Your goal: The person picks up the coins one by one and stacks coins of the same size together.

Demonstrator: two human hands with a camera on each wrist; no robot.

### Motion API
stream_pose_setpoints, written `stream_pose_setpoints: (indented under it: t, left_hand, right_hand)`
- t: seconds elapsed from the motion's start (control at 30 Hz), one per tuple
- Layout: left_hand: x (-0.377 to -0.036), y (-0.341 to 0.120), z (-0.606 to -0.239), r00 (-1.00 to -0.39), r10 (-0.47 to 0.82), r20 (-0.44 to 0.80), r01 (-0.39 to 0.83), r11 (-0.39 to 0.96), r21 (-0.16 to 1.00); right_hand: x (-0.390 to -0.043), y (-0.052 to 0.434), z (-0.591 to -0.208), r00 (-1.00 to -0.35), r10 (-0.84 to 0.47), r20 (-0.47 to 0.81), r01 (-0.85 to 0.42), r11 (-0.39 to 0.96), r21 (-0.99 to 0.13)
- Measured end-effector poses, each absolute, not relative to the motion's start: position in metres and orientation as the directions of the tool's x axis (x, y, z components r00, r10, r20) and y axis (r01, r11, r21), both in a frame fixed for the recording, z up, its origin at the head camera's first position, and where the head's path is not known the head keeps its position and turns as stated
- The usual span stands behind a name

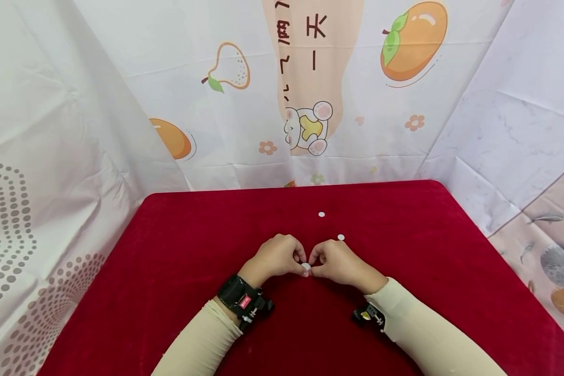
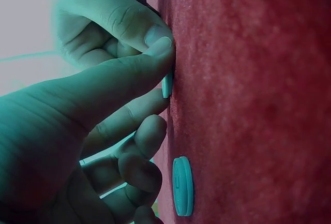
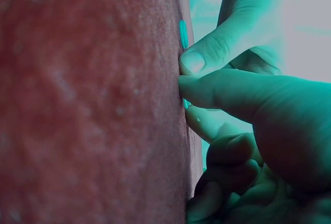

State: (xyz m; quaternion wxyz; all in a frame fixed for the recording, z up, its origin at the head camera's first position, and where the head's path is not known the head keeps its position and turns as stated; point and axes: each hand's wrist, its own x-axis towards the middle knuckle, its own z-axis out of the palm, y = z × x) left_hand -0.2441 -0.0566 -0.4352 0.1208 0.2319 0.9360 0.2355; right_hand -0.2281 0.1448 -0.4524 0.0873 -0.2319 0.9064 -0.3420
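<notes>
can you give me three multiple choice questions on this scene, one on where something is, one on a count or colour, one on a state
1. Where does the disc that the hands work on lie?
A. between the fingertips of both hands, on the cloth
B. at the far left corner
C. on the left sleeve

2. How many small white discs show in the head view?
A. one
B. three
C. six

3. How does the left hand stand?
A. flat, palm up
B. fingers curled, thumb and forefinger pinching the disc
C. off the table, out of view

Answers
1. A: the left hand and right hand meet at it on the red cloth.
2. B: one in the grip, a second disc beside the right hand, a third disc farther back.
3. B: the left wrist view shows the fingertips on the disc's edge.
</notes>
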Motion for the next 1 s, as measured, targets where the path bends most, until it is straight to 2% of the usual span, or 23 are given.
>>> stream_pose_setpoints:
  t: [1.0]
  left_hand:
    - [-0.2454,-0.058,-0.4356,-0.856,0.497,-0.145,0.364,0.777,0.514]
  right_hand:
    - [-0.2268,0.1448,-0.4524,-0.879,-0.477,-0.024,-0.333,0.649,-0.683]
